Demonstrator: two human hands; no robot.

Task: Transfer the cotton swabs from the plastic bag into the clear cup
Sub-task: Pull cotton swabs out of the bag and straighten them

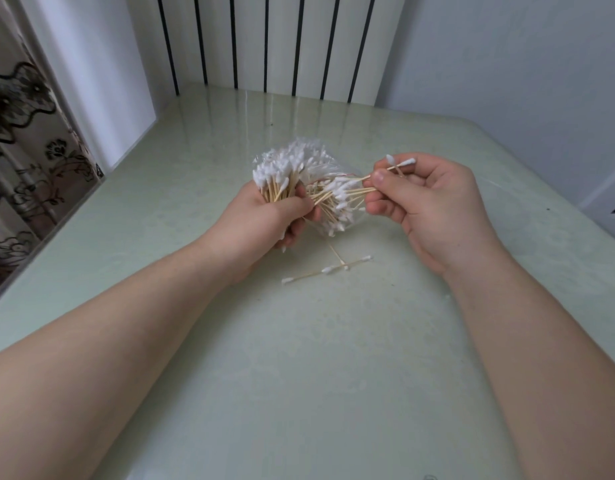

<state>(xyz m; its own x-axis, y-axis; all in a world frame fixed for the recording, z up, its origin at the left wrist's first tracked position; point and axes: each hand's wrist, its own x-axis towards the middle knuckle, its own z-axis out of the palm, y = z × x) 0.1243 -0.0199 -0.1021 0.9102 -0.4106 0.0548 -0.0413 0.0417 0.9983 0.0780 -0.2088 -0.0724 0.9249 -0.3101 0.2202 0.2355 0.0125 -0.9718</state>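
My left hand (264, 220) grips a thick bundle of wooden-stemmed cotton swabs (278, 174), white tips fanned upward, with thin clear plastic of the bag (301, 150) behind them. The clear cup (347, 223) lies tilted between my hands, holding many swabs with tips toward me. My right hand (427, 209) pinches a few cotton swabs (392, 168) by their stems, their far ends reaching into the cup's swabs. Three loose swabs (328, 270) lie crossed on the table just in front of the cup.
The pale green glossy table (299, 375) fills the view. A white radiator with dark gaps (271, 43) stands at the back. A floral curtain (25, 161) hangs past the table's left edge. A white wall is on the right.
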